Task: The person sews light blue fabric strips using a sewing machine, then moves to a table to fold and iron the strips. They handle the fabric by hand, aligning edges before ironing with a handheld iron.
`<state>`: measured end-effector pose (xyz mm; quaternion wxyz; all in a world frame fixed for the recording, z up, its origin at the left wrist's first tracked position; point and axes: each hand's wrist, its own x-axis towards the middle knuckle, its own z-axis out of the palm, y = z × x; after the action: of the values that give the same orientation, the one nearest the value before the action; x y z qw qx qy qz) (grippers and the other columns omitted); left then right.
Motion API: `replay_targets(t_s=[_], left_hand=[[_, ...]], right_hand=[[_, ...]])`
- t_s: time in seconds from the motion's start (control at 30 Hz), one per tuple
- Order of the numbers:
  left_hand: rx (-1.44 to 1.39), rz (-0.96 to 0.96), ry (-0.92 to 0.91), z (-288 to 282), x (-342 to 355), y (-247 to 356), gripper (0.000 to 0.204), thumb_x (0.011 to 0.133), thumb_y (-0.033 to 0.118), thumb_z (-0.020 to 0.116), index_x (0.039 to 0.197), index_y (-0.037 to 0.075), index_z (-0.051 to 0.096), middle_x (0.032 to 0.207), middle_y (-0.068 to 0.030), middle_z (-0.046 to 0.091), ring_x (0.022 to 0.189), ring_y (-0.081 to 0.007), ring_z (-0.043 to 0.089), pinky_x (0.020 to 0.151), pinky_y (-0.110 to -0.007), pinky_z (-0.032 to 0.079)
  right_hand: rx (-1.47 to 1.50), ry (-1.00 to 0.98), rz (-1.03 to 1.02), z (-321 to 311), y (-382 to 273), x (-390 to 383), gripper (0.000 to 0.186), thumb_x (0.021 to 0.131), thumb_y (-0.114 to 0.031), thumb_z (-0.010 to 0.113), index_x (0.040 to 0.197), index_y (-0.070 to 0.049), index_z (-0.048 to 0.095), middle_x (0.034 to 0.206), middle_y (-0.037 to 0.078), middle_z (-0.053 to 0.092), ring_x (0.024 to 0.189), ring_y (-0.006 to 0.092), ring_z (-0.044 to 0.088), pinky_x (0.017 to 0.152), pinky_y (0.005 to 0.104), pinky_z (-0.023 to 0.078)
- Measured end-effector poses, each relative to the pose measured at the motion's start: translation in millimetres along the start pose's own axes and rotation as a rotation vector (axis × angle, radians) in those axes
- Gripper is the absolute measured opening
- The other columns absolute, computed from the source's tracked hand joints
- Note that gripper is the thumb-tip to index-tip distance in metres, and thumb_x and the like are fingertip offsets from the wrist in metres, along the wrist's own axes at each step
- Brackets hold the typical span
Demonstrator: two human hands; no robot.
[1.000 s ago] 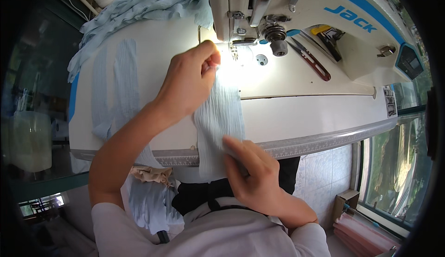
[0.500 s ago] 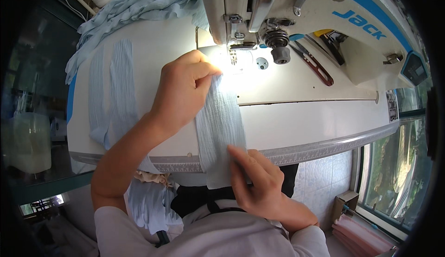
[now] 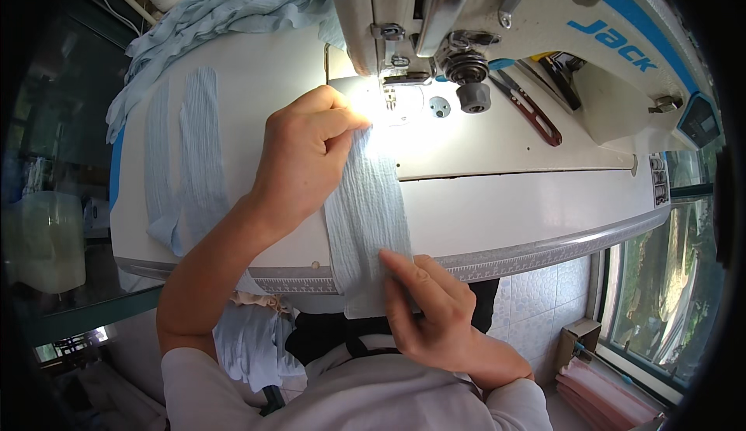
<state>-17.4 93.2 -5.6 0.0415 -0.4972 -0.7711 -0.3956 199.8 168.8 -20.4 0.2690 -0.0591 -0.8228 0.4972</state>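
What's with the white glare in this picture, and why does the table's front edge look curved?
Head view: glare beneath the sewing machine washes out the light blue strip's upper end, by the left hand's fingertips; the lamp itself isn't distinguishable. Head view: the wide fisheye lens bends the gray ruler edge, and the corners fall to black.

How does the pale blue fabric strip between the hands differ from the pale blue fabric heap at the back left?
The pale blue crinkled fabric strip is narrow and fairly flat; the pale blue fabric heap is broad and folded. The strip reaches past the near edge of the white table; the heap lies along its far left. Both are pale blue.
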Motion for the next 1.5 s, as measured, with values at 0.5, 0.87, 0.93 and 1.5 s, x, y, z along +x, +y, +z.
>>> replay_targets(t_s=[0.5,0.87,0.93,1.5], left_hand=[[0.267,0.165,-0.275,-9.0,-8.8,25.4,0.025,0.091,0.006,0.066,0.111,-0.008,0.063,0.122,-0.0160,0.059,0.118,-0.0324,0.054,0.103,-0.044,0.043],[0.310,0.212,-0.315,-6.8,-26.7,18.3,0.068,0.090,0.036,0.070,0.139,-0.007,0.050,0.143,-0.0231,0.047,0.134,-0.0395,0.044,0.116,-0.047,0.035],[0.265,0.201,-0.325,-3.7,-22.2,16.4,0.068,0.089,0.034,0.071,0.139,-0.007,0.049,0.142,-0.0235,0.047,0.134,-0.0397,0.044,0.116,-0.047,0.035],[0.195,0.115,-0.340,-4.0,-16.5,15.9,0.068,0.088,0.033,0.071,0.139,-0.007,0.050,0.142,-0.0243,0.048,0.133,-0.0427,0.045,0.114,-0.047,0.038]], right_hand=[[-0.046,-0.057,0.062,-0.6,-6.0,4.2,0.034,0.082,0.012,0.063,0.116,0.008,0.065,0.075,0.014,0.057,0.057,0.0203,0.052,0.052,0.0299,0.043],[-0.612,-0.223,-0.340,-58.1,34.6,106.6,0.031,0.086,-0.011,0.071,0.117,-0.012,0.068,0.073,0.006,0.058,0.061,0.0248,0.061,0.052,0.0380,0.048],[-0.644,-0.251,-0.420,-59.1,47.8,123.2,0.029,0.085,-0.011,0.071,0.114,-0.014,0.070,0.072,0.007,0.059,0.063,0.0251,0.061,0.053,0.0390,0.048],[-0.718,-0.279,-0.374,-48.6,59.5,125.8,0.027,0.081,-0.009,0.072,0.108,-0.010,0.072,0.085,0.010,0.065,0.074,0.0284,0.063,0.060,0.0399,0.053]])
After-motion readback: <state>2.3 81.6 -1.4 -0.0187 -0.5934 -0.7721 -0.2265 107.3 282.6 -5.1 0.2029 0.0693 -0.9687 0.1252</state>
